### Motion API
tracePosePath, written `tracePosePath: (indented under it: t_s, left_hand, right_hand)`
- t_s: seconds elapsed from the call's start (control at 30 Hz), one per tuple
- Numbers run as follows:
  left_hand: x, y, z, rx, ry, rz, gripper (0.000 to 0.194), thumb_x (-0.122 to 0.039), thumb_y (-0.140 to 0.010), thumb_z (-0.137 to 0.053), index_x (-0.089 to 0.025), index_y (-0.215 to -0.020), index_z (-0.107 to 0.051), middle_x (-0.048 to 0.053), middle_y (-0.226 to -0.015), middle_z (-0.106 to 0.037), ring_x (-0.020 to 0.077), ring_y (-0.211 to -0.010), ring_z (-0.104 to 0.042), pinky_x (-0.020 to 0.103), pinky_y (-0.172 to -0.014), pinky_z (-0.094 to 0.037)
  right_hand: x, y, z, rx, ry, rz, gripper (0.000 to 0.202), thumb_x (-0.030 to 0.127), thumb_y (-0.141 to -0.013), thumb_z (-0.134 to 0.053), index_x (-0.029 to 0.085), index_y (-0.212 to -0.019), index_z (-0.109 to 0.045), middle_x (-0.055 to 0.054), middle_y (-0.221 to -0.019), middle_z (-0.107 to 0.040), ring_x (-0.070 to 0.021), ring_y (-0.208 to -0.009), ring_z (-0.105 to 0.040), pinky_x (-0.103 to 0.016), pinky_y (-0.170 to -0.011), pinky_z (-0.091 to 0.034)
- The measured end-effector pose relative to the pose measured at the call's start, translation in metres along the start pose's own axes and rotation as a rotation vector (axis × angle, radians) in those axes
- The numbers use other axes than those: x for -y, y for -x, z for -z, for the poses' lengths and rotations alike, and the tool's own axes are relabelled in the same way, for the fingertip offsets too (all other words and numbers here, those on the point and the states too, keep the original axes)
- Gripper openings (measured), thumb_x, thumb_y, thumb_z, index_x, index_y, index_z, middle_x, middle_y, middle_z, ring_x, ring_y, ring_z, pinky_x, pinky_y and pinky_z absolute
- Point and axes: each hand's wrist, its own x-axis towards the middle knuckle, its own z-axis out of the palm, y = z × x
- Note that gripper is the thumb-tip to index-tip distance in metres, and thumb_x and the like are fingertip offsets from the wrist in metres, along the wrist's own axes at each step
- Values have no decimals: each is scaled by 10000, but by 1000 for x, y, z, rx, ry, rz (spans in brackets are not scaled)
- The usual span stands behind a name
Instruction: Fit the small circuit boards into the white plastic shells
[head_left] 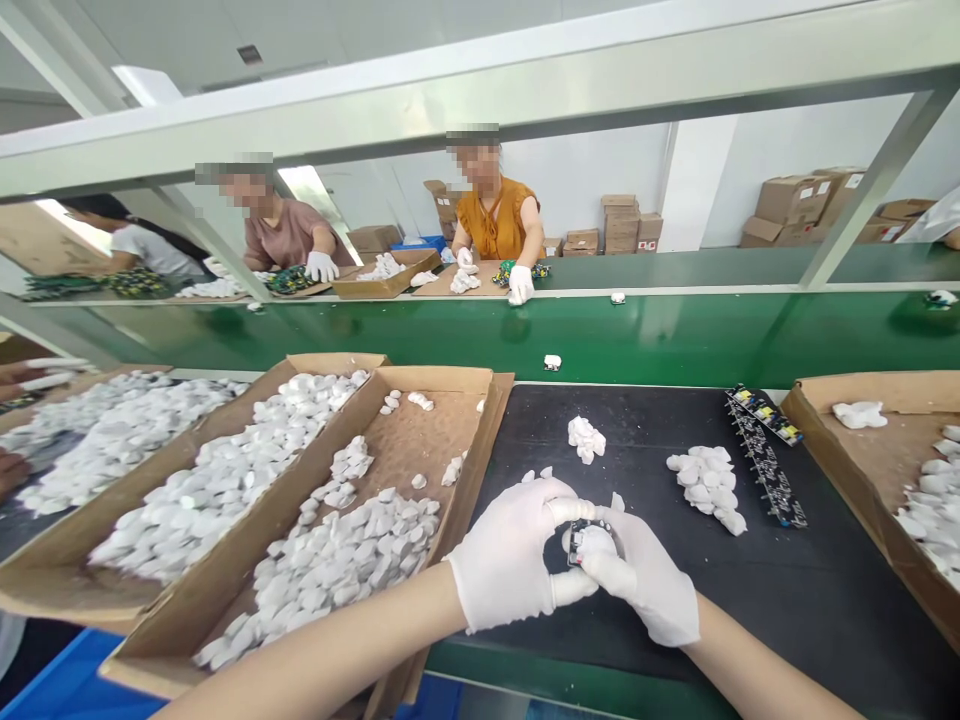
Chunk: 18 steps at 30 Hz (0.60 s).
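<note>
Both my hands wear white gloves and meet above the black mat [622, 640]. My left hand [517, 550] grips the left side of a small circuit board [577, 543] between thumb and fingers. Against the same board, my right hand [645, 575] presses a white putty lump [596, 543]. Beyond my hands lies a small cluster of white lumps [586, 440], and a larger white pile [707, 485] sits to the right. Rows of small circuit boards [765, 460] lie near the mat's right edge.
Cardboard trays [480, 440] of white lumps stand at the left, another tray [840, 460] at the right. Past the mat runs a green conveyor belt [420, 335] carrying small pieces [553, 362]. Across it, people with gloved hands [520, 285] sit behind a metal frame.
</note>
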Motion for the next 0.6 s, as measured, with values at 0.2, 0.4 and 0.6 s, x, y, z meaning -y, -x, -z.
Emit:
tracePosePath:
  t_s: [0.2,0.4,0.6]
  left_hand:
    - [-4,-2,1,73,3,91,451,-289,-551,-754,-241,-984,-634,24,-879,-598,199,-786,-572,368,-778,-463]
    - [-7,-2,6,14,116,57,306,-229,-650,-709,-224,-948,-642,22,-853,-615,174,-769,-585,355,-826,-446]
    - [-3,-1,8,-54,369,162,295,-293,-707,-662,-205,-985,-619,50,-936,-599,203,-883,-586,364,-871,-444]
  right_hand:
    - [2,-2,-2,-18,-51,-60,212,260,-666,-591,165,-855,-584,-1,-736,-534,-169,-735,-475,-308,-690,-397]
    - [10,1,3,113,-315,-3,161,295,-795,-518,154,-732,-563,-3,-710,-487,-140,-702,-429,-303,-685,-358]
    - [11,0,1,257,-501,100,291,447,-761,-570,158,-733,-556,-18,-745,-468,-149,-722,-417,-310,-689,-351]
